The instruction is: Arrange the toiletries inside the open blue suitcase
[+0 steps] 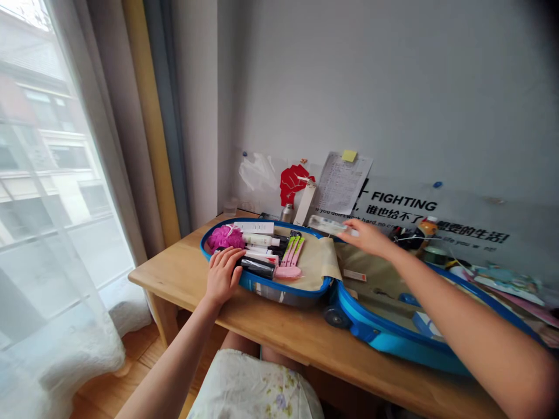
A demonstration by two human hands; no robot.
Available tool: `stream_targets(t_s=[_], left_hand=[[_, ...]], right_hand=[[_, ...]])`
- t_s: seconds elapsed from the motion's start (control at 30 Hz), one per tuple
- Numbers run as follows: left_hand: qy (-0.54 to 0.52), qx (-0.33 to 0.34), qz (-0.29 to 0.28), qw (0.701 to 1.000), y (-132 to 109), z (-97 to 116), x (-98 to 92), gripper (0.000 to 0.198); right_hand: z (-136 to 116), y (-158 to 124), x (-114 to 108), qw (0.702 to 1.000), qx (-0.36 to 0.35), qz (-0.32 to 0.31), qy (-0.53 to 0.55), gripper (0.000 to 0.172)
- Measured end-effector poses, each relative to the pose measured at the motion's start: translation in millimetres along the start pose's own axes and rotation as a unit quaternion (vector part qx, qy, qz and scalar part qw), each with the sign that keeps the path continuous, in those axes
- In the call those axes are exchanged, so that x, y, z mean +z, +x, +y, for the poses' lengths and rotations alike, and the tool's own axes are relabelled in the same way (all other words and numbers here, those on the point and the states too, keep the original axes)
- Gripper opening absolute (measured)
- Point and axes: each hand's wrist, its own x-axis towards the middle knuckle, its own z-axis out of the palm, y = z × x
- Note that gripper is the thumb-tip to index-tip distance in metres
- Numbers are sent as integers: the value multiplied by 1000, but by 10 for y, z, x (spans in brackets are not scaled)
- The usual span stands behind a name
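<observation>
A blue hard-shell suitcase [279, 295] lies open on the wooden desk. My right hand [361, 235] is closed on the end of a clear plastic case [325, 224], raised over the far side near the hinge. My left hand [225, 273] rests on the near rim of the left half, fingers stretched over the things inside and beside a black cylindrical item [257, 266]. Around it in that half are a purple bath puff [226, 237], a white tube [261, 240], several pink-and-green packets [293, 250] and a pink item [287, 272].
In the suitcase's right half lie a small white box [354, 275] and a blue-and-white box [425, 324]. A silver bottle [287, 213] and a tall white box [304, 203] stand behind. Clutter [506, 279] lies at the desk's right. Curtains [152, 116] hang left.
</observation>
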Motion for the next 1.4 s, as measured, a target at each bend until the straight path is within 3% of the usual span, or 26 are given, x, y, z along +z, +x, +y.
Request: stream_targets(t_s=[0.1, 0.2, 0.37, 0.77, 1.07, 1.4], left_hand=[[3, 5, 3, 1000, 1, 1, -4, 43], [7, 5, 1, 1000, 2, 3, -7, 44], [7, 3, -1, 1000, 10, 8, -13, 44], [4, 1, -4, 1000, -1, -1, 1, 45], [1, -7, -8, 1000, 4, 6, 1, 44], [-2, -8, -7, 1000, 3, 15, -6, 43]], right_hand=[[-618, 50, 305, 992, 9, -124, -19, 41], [-1121, 87, 598, 986, -1, -165, -28, 45], [-1517, 148, 936, 979, -19, -198, -42, 46], [-1716, 183, 1164, 972, -22, -224, -61, 50], [-1750, 174, 1248, 976, -56, -196, -72, 43], [-1721, 203, 1286, 980, -41, -180, -71, 42]])
